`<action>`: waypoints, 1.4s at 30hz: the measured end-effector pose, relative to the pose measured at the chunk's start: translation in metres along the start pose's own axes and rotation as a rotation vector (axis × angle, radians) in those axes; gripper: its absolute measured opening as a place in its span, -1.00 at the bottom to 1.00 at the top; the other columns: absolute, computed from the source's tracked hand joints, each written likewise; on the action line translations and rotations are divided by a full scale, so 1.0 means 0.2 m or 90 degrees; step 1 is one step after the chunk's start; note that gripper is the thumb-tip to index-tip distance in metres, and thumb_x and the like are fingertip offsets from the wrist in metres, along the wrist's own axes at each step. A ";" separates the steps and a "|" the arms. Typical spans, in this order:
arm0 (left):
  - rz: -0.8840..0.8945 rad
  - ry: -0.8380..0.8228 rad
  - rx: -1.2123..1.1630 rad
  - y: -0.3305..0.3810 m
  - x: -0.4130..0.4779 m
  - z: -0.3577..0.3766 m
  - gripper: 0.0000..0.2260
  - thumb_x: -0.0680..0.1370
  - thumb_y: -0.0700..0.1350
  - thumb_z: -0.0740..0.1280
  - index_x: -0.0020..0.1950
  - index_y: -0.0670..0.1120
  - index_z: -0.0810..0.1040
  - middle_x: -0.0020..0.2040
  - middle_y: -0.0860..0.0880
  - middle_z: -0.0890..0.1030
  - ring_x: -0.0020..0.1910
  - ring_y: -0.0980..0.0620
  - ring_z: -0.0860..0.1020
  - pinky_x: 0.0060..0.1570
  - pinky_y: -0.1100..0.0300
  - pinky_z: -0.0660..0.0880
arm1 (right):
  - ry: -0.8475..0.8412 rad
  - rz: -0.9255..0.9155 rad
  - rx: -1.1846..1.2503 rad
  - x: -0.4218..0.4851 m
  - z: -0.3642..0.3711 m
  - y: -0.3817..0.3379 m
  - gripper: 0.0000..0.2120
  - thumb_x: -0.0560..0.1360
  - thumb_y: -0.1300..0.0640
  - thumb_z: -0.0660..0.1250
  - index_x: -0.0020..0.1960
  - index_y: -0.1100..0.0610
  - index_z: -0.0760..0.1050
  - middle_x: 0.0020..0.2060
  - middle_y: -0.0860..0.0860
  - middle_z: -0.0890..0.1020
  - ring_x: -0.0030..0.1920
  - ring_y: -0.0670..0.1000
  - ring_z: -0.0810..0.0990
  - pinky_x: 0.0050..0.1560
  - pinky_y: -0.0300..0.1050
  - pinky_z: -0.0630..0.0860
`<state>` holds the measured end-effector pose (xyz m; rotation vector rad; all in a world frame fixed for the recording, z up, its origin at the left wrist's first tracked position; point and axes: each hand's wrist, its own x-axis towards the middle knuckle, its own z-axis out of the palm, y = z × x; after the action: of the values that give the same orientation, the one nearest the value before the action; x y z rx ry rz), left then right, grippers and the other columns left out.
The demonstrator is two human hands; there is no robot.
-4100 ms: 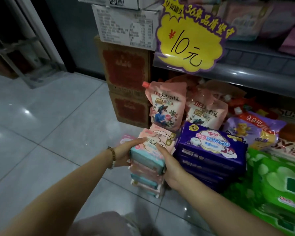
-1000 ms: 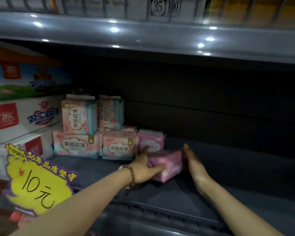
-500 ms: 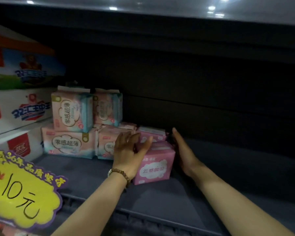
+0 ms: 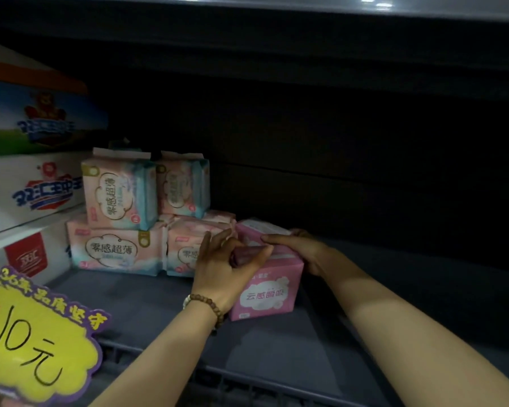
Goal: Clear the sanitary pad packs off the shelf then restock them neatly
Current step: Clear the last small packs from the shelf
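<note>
Dim shelving: dark back panel 12 o'clock, grey shelf deck 6, printed cartons 9, yellow price sign 8, light glints on upper shelf 1.

Pink pack, white cloud motif; yellow sign.

Left side of the pink pack behind the left hand; yellow price sign partly off-frame at left.
</note>
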<state>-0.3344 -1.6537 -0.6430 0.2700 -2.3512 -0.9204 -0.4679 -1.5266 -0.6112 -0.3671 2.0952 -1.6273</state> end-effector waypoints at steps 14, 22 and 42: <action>0.029 -0.160 -0.018 0.07 -0.09 -0.08 -0.57 0.42 0.43 0.06 -0.18 0.11 0.44 -0.20 0.06 0.56 -0.14 0.02 0.55 -0.16 0.19 0.44 | 0.447 -0.210 0.022 -0.54 -0.37 0.08 -0.53 0.40 0.18 0.49 0.25 0.24 0.44 0.08 0.19 0.60 -0.04 0.08 0.58 -0.06 -0.10 0.56; 0.130 -0.234 -0.164 0.44 -0.19 -0.28 -0.07 0.24 0.43 0.37 0.49 0.24 0.03 0.41 0.17 0.28 0.32 0.17 0.37 0.29 0.16 0.40 | 0.151 -0.298 -0.066 -1.12 -0.39 -0.06 -0.70 0.41 0.19 0.42 0.11 0.03 0.49 -0.12 0.10 0.65 -0.24 -0.13 0.66 -0.31 -0.31 0.56; -0.136 -0.128 -0.428 0.42 -0.49 -0.43 -0.25 0.36 0.20 0.41 0.42 -0.03 0.14 0.39 -0.02 0.32 0.29 0.05 0.38 0.09 0.38 0.36 | 0.100 -0.225 0.011 -1.21 -0.06 0.06 -0.52 0.35 0.14 0.51 0.22 0.09 0.45 0.05 0.00 0.65 -0.04 -0.11 0.65 -0.15 -0.28 0.59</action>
<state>-0.2020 -1.6016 -0.5797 0.1559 -2.0557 -1.8429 -0.2646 -1.3989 -0.5740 -0.6544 2.2263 -1.9263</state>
